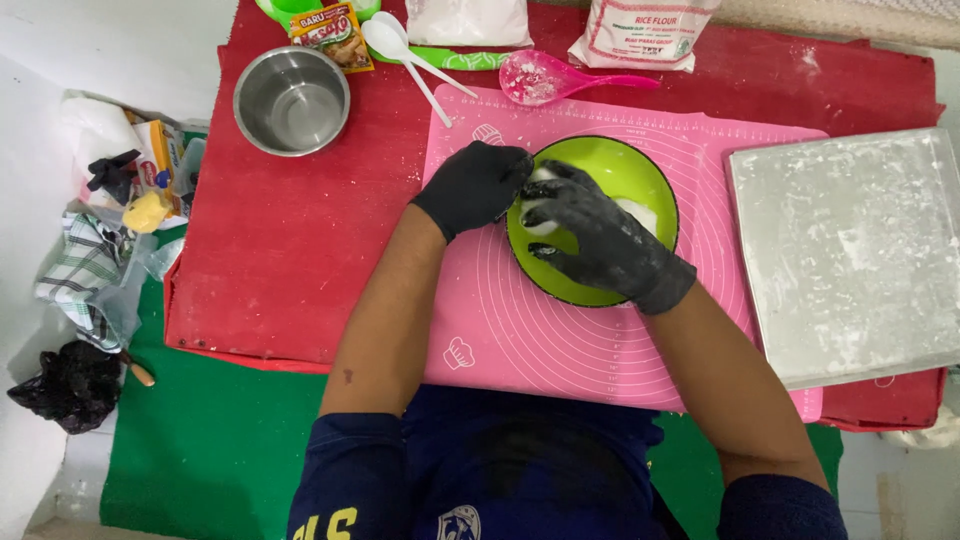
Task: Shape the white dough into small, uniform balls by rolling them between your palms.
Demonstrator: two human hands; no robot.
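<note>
1. Both hands wear black gloves and meet over a green bowl (625, 170). The left hand (478, 186) is curled at the bowl's left rim, fingers bent inward against a lump of white dough (538, 200). The right hand (590, 232) lies across the bowl with fingers spread and curved over the same dough; whether either hand fully grips it cannot be told.

2. The bowl sits on a pink silicone mat (500, 320), in its upper middle. Bare mat lies below and to the left of the bowl, between the forearms and beside them, so the near part of the mat is open room.

3. The mat rests on a red board (290, 250), whose left half is bare, with green flooring (200, 440) beyond its near edge.

4. To the right, a floured metal tray (850, 250) overlaps the mat's right edge and lies near the bowl, closing that side.

5. Behind the bowl lie a pink spoon (535, 78), two white spoons (400, 50) and a flour bag (640, 30), all just beyond the mat's far edge. A steel bowl (291, 100) stands well apart at the far left.

6. The dough shows only between the fingers, so its shape and long axis cannot be told. The right hand's long axis runs diagonally from lower right to upper left.
</note>
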